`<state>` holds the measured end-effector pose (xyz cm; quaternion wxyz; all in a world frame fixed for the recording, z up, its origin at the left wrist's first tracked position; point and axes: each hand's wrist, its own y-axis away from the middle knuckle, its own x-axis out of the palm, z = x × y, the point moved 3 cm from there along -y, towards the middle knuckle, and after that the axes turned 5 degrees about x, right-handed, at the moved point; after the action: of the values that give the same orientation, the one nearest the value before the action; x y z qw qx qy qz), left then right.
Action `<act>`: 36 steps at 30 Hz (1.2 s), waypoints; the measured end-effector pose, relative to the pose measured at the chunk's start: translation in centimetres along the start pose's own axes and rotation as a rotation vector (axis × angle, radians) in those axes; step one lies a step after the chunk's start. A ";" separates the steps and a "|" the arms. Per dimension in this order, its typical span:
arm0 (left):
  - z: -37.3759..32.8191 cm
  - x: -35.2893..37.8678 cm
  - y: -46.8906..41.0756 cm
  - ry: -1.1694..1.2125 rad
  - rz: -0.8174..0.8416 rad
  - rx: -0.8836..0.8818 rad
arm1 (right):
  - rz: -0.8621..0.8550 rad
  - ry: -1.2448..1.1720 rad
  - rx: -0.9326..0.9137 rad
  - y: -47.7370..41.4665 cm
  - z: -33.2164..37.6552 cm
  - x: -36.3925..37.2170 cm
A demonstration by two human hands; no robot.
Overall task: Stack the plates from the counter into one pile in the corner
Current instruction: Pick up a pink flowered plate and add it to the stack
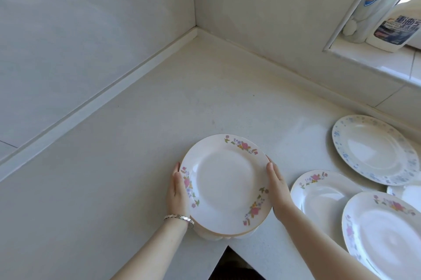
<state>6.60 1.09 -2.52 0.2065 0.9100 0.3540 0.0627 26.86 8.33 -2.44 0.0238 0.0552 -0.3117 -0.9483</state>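
Holding plate stack [225, 184] btwn left hand [176, 191] & right hand [278, 191] grip.

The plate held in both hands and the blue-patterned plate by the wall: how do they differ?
The held plate has pink flower sprays; the blue-patterned plate has small blue flowers around its rim. The held one is gripped by the left hand and right hand atop other plates; the blue one lies alone, untouched. Both are round and white.
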 end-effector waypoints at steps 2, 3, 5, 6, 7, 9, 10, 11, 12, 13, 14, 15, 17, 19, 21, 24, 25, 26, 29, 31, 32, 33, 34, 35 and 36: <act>0.1 -0.1 0.0 -0.050 0.039 0.050 | -0.002 0.025 -0.006 0.0 0.0 0.1; 0.2 -0.2 -0.3 -0.109 0.062 0.058 | -0.005 0.040 -0.013 0.0 0.0 0.1; 0.4 -0.8 -1.0 -0.257 0.137 0.056 | -0.014 0.092 -0.025 0.1 0.2 0.1; 0.5 -1.1 -1.2 -0.361 0.169 0.081 | -0.012 0.128 -0.029 0.1 0.4 0.0; 0.2 -1.3 -1.3 -0.519 0.180 0.141 | -0.007 0.173 -0.030 0.2 0.6 -0.1; -0.7 -1.1 -1.1 -0.861 0.150 0.313 | -0.012 0.310 -0.025 0.5 1.1 -0.7; -1.4 -0.5 -0.6 -0.946 0.127 0.431 | -0.022 0.384 -0.018 0.7 1.4 -1.2; -2.2 0.4 -0.2 -0.976 0.118 0.575 | -0.036 0.445 -0.015 0.9 1.6 -1.9; -3.2 1.5 0.5 -0.973 0.137 0.704 | -0.048 0.475 -0.005 1.0 1.6 -2.8; -4.2 2.9 1.4 -0.950 0.179 0.775 | -0.052 0.476 0.014 1.3 1.4 -3.8; -4.9 4.2 2.3 -0.894 0.249 0.778 | -0.045 0.455 0.039 1.8 1.2 -4.9; -5.3 5.8 3.1 -0.815 0.340 0.732 | -0.038 0.432 0.072 2.3 1.0 -6.0; -5.6 9.7 4.9 -0.709 0.541 0.506 | -0.058 0.447 0.124 2.9 0.1 -8.8; -4.6 13.6 6.8 -0.665 0.691 0.301 | -0.125 0.547 0.134 3.1 -0.9 -12.1; -2.7 17.0 8.7 -0.721 0.808 0.214 | -0.199 0.566 0.127 3.7 -1.7 -15.8; -0.1 20.6 11.1 -0.827 0.894 0.208 | -0.418 0.612 0.110 5.0 -2.7 -22.2; 0.7 21.4 11.7 -0.849 0.899 0.194 | -0.513 0.641 0.115 5.3 -3.2 -24.6; 1.4 22.1 12.2 -0.872 0.893 0.183 | -0.597 0.679 0.147 5.5 -3.9 -27.0; 3.1 23.5 12.8 -0.923 0.846 0.168 | -0.693 0.779 0.392 5.3 -6.7 -32.1; 3.8 24.0 13.3 -0.922 0.829 0.123 | -0.675 0.745 0.437 4.9 -8.3 -33.5; 4.1 24.2 13.4 -0.919 0.825 0.098 | -0.677 0.698 0.413 4.5 -8.8 -33.9; 4.2 24.4 13.6 -0.916 0.820 0.078 | -0.687 0.634 0.383 4.2 -9.3 -34.3; 4.3 24.6 13.8 -0.914 0.813 0.062 | -0.706 0.562 0.355 4.0 -9.6 -34.6; 4.4 24.8 13.8 -0.909 0.806 0.048 | -0.723 0.491 0.334 3.8 -9.9 -35.0; 4.5 24.9 13.8 -0.907 0.803 0.040 | -0.729 0.420 0.314 3.8 -10.0 -35.3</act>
<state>34.81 7.10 -1.59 0.2797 0.9122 -0.1391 -0.2651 63.10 2.17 -5.03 -0.2578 0.3556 -0.4005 -0.8042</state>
